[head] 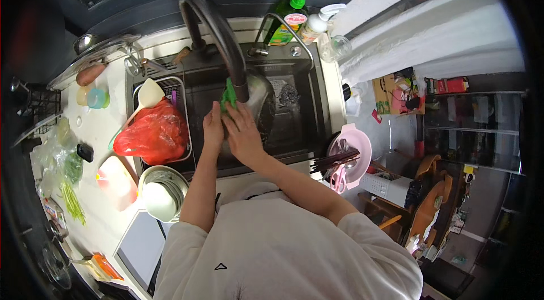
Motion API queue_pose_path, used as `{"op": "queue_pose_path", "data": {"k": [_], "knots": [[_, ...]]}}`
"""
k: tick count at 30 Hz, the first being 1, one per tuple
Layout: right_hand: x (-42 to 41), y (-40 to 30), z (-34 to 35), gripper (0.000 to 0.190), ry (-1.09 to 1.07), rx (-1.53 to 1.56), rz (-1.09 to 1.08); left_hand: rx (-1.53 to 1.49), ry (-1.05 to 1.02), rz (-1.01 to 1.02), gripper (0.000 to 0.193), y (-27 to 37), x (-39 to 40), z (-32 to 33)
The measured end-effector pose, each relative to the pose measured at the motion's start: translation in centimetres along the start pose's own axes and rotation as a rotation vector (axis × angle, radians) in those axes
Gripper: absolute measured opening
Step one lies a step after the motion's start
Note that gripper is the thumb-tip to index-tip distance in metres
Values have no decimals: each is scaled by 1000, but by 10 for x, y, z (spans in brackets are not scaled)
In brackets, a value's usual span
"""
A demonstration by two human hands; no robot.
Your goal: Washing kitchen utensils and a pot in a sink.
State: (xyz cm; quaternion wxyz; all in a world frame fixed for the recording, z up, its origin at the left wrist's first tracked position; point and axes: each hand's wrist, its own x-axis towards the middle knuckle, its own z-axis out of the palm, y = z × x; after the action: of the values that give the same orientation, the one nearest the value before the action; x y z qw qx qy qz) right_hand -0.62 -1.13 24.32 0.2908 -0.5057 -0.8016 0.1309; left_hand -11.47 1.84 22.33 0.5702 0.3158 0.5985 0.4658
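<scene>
Over the dark sink, a green cloth is bunched between my two hands, just left of the spout of the black faucet. My right hand lies with its fingers over the lower part of the cloth. From the left side, my left hand presses against it with fingers pointing up. My palms and part of the cloth are hidden. Just right of the spout, a curved, shiny vessel leans in the basin; its full shape is unclear.
A red plastic bag and a cream spatula rest on the drain basket at left. Stacked bowls stand near the front edge. Dish soap stands behind the sink. At right, a pink basin holds chopsticks and pink-handled scissors.
</scene>
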Motion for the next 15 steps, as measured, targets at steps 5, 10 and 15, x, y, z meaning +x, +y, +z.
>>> {"op": "queue_pose_path", "data": {"k": [5,10,15], "knots": [[28,25,-3,50,-43,-31,-1,139,-46,90,46,-10,8,-16],[64,104,-6,31,282,366,523,114,-81,109,47,6,0,-26],[31,160,5,43,395,667,1146,-43,15,7,50,9,-7,-35]]}}
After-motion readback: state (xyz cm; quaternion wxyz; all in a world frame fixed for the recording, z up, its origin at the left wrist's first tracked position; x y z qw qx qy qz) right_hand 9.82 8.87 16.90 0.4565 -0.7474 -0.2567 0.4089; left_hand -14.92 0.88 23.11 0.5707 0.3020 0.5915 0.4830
